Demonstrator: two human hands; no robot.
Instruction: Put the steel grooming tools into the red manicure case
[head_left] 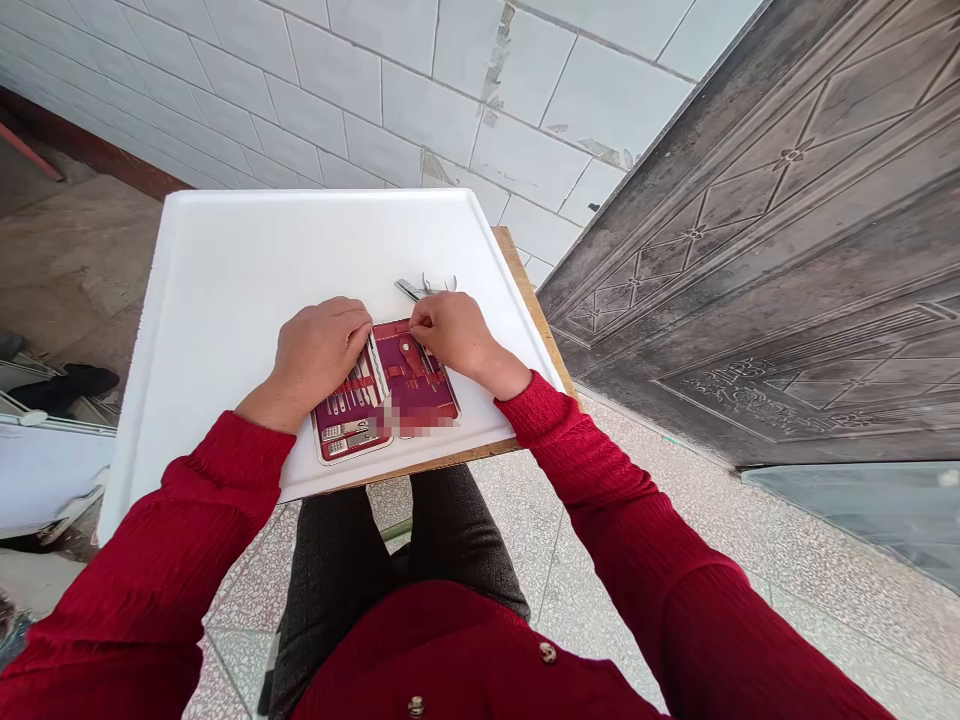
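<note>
A manicure set case [417, 400] lies open on the white board, its inside dark red and purple. Slim metal tools [346, 396] sit under straps in its left half, with nail clippers [345, 437] below them. My left hand [321, 345] is closed on the upper edge of that half, near the spine. Over the top of the right half, my right hand [456, 328] pinches close to a red strap; its fingertips hide what they hold, if anything. Just beyond it lie metal tools [411, 289], among them what looks like nippers with spread handles, partly covered by the hand.
The white board [247, 250] has a raised rim and rests on a wooden tabletop [517, 265]. A tiled wall [420, 110] stands behind it, and a dark patterned door [750, 260] is to the right. Various items [67, 390] stand at the left.
</note>
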